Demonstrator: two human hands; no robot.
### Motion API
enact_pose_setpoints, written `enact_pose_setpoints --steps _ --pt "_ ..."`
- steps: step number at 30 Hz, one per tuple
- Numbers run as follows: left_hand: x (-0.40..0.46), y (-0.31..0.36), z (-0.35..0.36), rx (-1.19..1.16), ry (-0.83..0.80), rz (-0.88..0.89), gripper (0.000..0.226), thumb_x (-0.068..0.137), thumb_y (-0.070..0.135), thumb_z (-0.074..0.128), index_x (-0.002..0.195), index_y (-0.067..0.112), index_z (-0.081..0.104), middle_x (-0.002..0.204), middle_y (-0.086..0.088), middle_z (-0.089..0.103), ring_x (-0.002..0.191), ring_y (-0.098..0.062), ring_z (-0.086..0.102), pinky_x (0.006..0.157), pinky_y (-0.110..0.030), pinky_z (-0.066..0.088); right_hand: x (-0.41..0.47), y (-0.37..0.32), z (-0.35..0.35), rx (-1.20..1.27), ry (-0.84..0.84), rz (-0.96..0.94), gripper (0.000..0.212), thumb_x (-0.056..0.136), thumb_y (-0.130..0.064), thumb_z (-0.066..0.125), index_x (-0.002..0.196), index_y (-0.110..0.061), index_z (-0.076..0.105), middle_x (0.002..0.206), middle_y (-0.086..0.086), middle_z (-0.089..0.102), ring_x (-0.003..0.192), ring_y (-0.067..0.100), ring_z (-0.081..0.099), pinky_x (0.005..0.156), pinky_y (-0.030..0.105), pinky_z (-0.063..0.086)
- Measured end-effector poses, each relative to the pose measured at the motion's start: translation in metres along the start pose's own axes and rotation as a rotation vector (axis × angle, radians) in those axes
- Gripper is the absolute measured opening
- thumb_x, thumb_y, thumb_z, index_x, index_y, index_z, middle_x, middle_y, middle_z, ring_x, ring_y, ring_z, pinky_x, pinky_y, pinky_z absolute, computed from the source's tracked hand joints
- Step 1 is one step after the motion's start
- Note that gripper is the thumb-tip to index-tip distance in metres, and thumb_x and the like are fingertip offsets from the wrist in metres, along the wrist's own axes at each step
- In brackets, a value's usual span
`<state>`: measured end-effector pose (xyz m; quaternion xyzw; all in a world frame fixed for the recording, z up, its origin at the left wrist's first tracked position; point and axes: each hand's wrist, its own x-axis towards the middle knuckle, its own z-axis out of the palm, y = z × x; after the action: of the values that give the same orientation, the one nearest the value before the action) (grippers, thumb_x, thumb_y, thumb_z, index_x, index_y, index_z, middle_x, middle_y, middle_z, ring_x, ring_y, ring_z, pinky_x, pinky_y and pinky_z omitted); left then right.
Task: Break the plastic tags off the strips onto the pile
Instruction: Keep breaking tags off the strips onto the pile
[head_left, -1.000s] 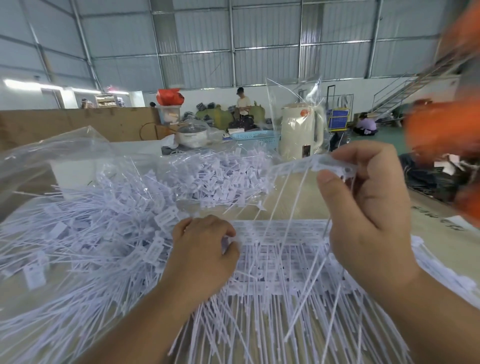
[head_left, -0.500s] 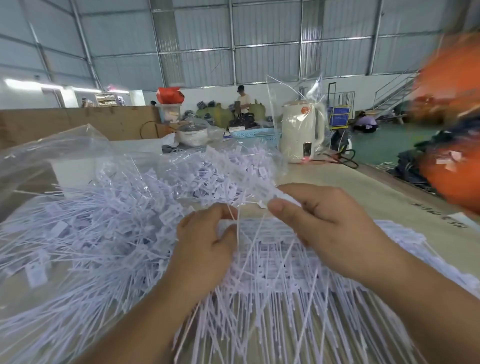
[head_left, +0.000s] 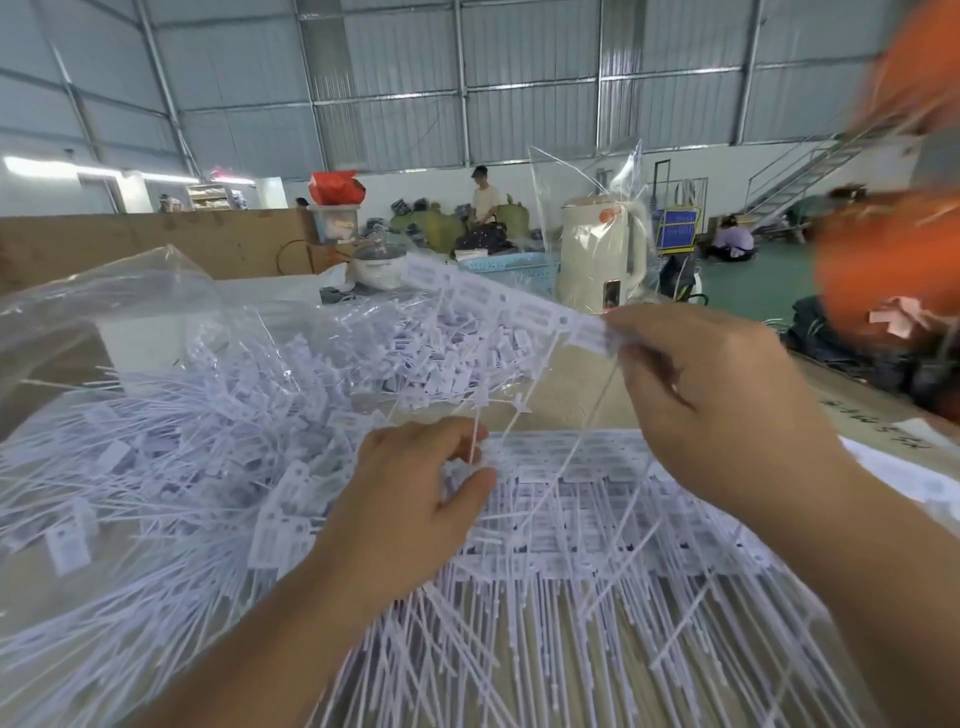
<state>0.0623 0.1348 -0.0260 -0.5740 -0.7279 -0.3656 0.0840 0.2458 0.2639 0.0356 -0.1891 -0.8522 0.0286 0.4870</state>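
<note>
A strip of joined white plastic tags (head_left: 498, 299) is raised above the table, slanting up to the left. My right hand (head_left: 711, 400) pinches its right end. Thin tails hang from the strip, and my left hand (head_left: 415, 504) pinches their lower ends between thumb and fingers. A big pile of loose white tags (head_left: 218, 441) lies to the left on a clear plastic sheet (head_left: 104, 301). A stack of unbroken strips (head_left: 582, 530) lies on the table under both hands.
A cream kettle (head_left: 602, 260) wrapped in clear film stands at the back of the table beside a blue basket (head_left: 511, 270) and a small pot (head_left: 376, 265). Blurred orange things (head_left: 893, 265) fill the right edge. People sit and stand far behind.
My right hand dropped to meet the left above the stack, then rose again to the right, lifting a strip of tags. My left hand now pinches the strip's hanging tails.
</note>
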Motion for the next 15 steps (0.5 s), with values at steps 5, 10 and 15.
enact_pose_setpoints --steps 5,10,15 --pt "0.002 0.0 -0.002 0.163 -0.033 0.13 0.017 0.085 0.039 0.056 0.081 0.027 0.067 0.062 0.016 0.056 0.065 -0.002 0.054 0.081 -0.035 0.042 0.001 0.002 -0.011 0.343 0.146 0.147 0.019 0.084 -0.016 0.052 0.08 -0.021 0.07 0.044 -0.004 0.045 0.039 0.008 0.034 0.039 0.016 0.025" --pt "0.005 -0.005 -0.005 0.117 -0.075 0.17 0.016 0.081 0.012 0.058 0.073 0.021 0.069 0.056 0.018 0.05 0.056 0.0 0.049 0.064 -0.016 0.036 0.005 0.009 -0.017 0.482 0.034 0.227 0.031 0.082 -0.047 0.071 0.073 -0.017 0.07 0.046 -0.008 0.034 0.04 0.005 0.028 0.039 0.014 0.025" --pt "0.003 -0.012 -0.01 0.05 -0.052 0.098 0.027 0.086 0.005 0.05 0.08 0.025 0.067 0.057 0.017 0.049 0.059 -0.011 0.056 0.054 -0.024 0.045 0.0 0.011 -0.006 0.36 -0.476 0.181 0.035 0.072 -0.061 0.063 0.064 -0.026 0.064 0.045 -0.011 0.042 0.038 0.004 0.035 0.041 0.014 0.029"
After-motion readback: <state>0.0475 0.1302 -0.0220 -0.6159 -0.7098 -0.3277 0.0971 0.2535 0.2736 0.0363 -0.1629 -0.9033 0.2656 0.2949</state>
